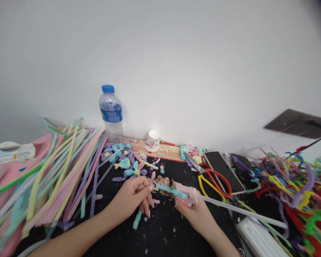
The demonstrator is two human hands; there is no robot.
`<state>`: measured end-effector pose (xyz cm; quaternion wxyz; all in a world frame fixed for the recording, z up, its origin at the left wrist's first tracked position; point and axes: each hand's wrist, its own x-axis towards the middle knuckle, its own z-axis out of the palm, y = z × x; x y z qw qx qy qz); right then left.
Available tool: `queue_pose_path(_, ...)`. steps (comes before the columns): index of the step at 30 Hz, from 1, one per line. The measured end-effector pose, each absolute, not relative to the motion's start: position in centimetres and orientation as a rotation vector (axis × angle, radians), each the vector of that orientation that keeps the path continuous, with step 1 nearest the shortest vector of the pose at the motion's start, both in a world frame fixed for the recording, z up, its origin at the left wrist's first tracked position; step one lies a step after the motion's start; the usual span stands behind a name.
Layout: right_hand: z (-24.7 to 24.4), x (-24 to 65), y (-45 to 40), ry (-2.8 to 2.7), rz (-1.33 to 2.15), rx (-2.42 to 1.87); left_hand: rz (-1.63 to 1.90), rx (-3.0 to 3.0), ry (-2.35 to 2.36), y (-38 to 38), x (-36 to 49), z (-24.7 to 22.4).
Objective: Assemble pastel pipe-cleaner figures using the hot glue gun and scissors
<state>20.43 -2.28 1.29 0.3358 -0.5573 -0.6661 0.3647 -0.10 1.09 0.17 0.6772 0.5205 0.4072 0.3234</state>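
Above the black worktop (160,239), a pink glue gun (193,196) is held in the closed grip of the right hand (190,211), and a small pink piece (153,176) is pinched by the left hand (137,194), apparently for steadiness.

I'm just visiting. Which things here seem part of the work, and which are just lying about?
Likely part of the work:
what looks like a pink glue gun, in the right hand
pink fuzzy piece, at the left hand
fuzzy stems
fuzzy flower
scissors, probably

Likely just lying about:
bottle
paper cup
phone
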Motion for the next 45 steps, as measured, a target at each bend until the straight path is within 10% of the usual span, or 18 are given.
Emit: queue_pose_path(45,1.1,20.78,-2.41,-1.63,0.961,-1.474,0.659,1.205,0.902,0.89,-0.1,0.55)
